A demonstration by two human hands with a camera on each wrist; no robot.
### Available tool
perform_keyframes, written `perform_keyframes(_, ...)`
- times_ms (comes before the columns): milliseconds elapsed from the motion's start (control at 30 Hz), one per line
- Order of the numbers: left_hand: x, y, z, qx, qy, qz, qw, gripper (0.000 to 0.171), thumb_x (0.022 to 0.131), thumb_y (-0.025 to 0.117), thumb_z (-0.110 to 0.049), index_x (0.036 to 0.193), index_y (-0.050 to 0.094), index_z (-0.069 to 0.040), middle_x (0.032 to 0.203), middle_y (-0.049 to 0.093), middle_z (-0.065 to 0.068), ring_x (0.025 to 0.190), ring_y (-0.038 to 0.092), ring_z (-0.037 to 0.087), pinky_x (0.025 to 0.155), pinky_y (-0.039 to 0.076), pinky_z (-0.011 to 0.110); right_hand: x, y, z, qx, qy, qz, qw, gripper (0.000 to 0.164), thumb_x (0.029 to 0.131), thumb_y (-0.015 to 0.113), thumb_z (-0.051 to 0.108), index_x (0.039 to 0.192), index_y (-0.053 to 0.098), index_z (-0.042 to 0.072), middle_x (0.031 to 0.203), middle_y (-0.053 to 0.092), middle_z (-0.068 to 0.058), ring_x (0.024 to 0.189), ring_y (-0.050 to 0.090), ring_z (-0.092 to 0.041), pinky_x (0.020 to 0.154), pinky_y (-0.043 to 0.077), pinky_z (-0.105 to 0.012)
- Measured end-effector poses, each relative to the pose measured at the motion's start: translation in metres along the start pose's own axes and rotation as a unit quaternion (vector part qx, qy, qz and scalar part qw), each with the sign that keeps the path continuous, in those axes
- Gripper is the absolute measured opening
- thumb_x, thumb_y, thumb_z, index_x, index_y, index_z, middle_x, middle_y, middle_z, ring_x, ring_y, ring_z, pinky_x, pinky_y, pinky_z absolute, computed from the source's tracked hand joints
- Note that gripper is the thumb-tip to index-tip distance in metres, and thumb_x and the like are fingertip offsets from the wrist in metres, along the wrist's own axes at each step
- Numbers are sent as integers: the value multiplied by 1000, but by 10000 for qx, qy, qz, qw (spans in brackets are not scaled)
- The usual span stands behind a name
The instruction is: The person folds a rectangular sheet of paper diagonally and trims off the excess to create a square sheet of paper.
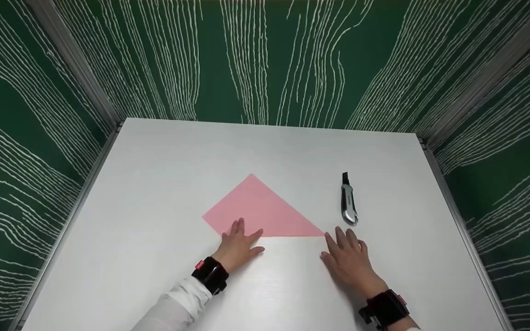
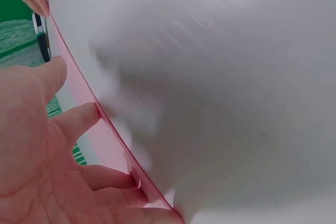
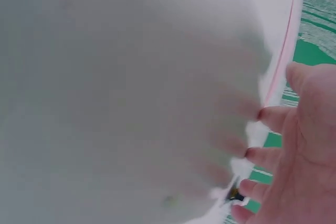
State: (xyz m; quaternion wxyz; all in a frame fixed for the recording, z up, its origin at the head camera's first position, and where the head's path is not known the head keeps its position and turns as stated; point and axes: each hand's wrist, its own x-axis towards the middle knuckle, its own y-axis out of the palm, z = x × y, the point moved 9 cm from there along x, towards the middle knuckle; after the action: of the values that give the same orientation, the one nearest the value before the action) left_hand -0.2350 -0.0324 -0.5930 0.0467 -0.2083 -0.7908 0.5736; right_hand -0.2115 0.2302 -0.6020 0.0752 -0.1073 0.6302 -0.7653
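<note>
A folded sheet of pink paper (image 1: 265, 207) lies flat on the white table, its long straight edge facing the person. My left hand (image 1: 238, 248) rests on the paper's near left part with fingers spread; in the left wrist view its fingertips (image 2: 92, 111) press along the folded edge. At the paper's right corner, my right hand (image 1: 350, 259) touches the tip with its index finger, the other fingers extended over the tabletop. The right wrist view shows the fingers (image 3: 273, 116) reaching down to the surface beside the thin pink edge.
A grey and black utility knife (image 1: 348, 202) lies beyond the right hand, to the right of the paper. The white table (image 1: 154, 156) is bordered by metal rails and green panels (image 1: 210, 59) with white wavy lines. Each wrist wears a black camera band.
</note>
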Motion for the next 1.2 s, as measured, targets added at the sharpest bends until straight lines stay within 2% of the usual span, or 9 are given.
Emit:
perform_keyframes(233, -1, 5, 0, 352, 72, 31, 9994, 52, 93, 49, -48, 141, 44, -26, 147, 30, 33, 136, 32, 45, 97, 41, 61, 5, -10, 21, -71, -112, -171, 9998, 56, 91, 57, 38, 135, 48, 4, 141, 42, -24, 131, 33, -45, 94, 35, -60)
perform_keyframes(433, 2, 5, 2, 412, 119, -74, 9991, 50, 93, 50, -47, 139, 48, -26, 145, 34, 31, 135, 36, 44, 97, 43, 58, 16, -18, 56, 303, -891, -350, 9950, 57, 88, 64, 33, 136, 48, 7, 141, 46, -18, 133, 38, -41, 98, 40, -58)
perform_keyframes(600, 6, -8, 4, 427, 250, -731, 9961, 39, 92, 58, -35, 126, 61, -16, 132, 52, 25, 121, 53, 38, 89, 52, 49, 21, -4, 72, 190, -1310, -44, 9912, 55, 89, 63, 31, 134, 50, 3, 140, 48, -18, 131, 43, -39, 101, 41, -54)
perform_keyframes(700, 10, -17, 9, 407, 181, -1178, 9920, 30, 90, 62, -27, 113, 68, -9, 120, 62, 19, 108, 61, 32, 83, 55, 44, 21, 6, 73, 203, -1241, 204, 9919, 54, 89, 61, 32, 134, 51, 3, 141, 47, -19, 130, 43, -40, 100, 41, -55)
perform_keyframes(833, 13, -25, 21, 358, -62, -1585, 9867, 21, 84, 70, -22, 98, 71, -7, 106, 68, 12, 94, 66, 27, 74, 56, 40, 20, 13, 70, 356, -1049, 453, 9928, 53, 91, 59, 34, 135, 50, 5, 143, 45, -18, 132, 42, -39, 101, 39, -56)
perform_keyframes(900, 14, -29, 28, 333, -180, -1670, 9852, 27, 81, 73, -25, 100, 68, -7, 106, 66, 11, 94, 64, 28, 72, 56, 41, 21, 14, 69, 432, -964, 508, 9931, 53, 92, 58, 34, 136, 48, 6, 142, 46, -16, 132, 42, -38, 102, 37, -56)
perform_keyframes(967, 16, -30, 39, 239, -360, -1613, 9860, 43, 78, 75, -33, 111, 65, -6, 115, 62, 14, 103, 59, 32, 77, 54, 45, 23, 13, 69, 477, -883, 580, 9933, 53, 93, 56, 35, 137, 47, 7, 141, 48, -15, 132, 42, -36, 104, 36, -56)
perform_keyframes(1100, 18, -28, 68, -321, -909, -1230, 9877, 84, 73, 76, -48, 139, 44, -7, 141, 41, 23, 128, 39, 42, 97, 40, 58, 26, 13, 70, 390, -793, 755, 9932, 53, 93, 55, 36, 136, 48, 5, 138, 50, -16, 130, 43, -36, 107, 33, -54)
perform_keyframes(1200, 18, -33, 80, -624, -1197, -1103, 9847, 98, 68, 79, -49, 144, 35, -7, 144, 36, 24, 132, 35, 42, 99, 37, 60, 29, 11, 72, 337, -855, 705, 9933, 52, 93, 56, 35, 132, 52, 2, 135, 52, -18, 127, 45, -37, 106, 35, -53)
